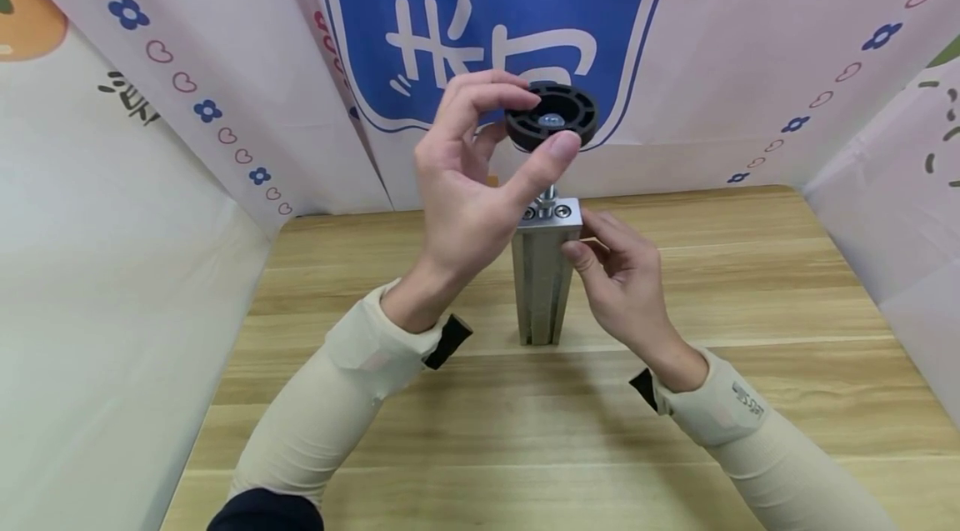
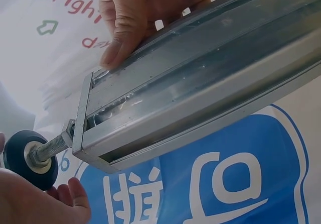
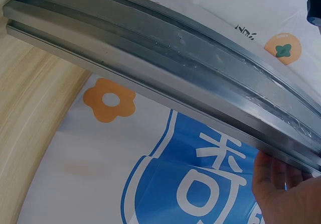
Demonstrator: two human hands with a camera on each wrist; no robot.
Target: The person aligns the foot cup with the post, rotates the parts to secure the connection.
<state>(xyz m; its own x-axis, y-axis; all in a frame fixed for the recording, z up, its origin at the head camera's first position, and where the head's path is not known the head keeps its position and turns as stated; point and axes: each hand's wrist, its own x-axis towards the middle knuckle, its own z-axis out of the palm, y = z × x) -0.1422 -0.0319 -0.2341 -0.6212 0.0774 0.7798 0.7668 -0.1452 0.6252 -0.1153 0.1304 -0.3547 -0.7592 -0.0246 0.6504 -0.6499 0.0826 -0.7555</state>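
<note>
An aluminium profile (image 1: 542, 289) with slotted sides stands upright on the wooden table, a metal end plate (image 1: 551, 218) bolted on its top. From that plate rises a threaded stud (image 2: 54, 146) with a nut (image 2: 68, 131), carrying a round black levelling foot (image 1: 552, 120). My left hand (image 1: 472, 172) holds the foot by its rim, thumb in front and fingers behind. Lower down, my right hand (image 1: 626, 281) grips the profile's side just under the plate. In the right wrist view the right hand's fingers (image 3: 291, 176) lie along the profile's edge.
The wood-grain table (image 1: 360, 431) spreads around the profile. Behind it hangs a white printed cloth (image 1: 712, 97) with a blue sign, and similar cloth walls (image 1: 112, 264) close in the sides. Black straps (image 1: 448, 341) show at the wrists.
</note>
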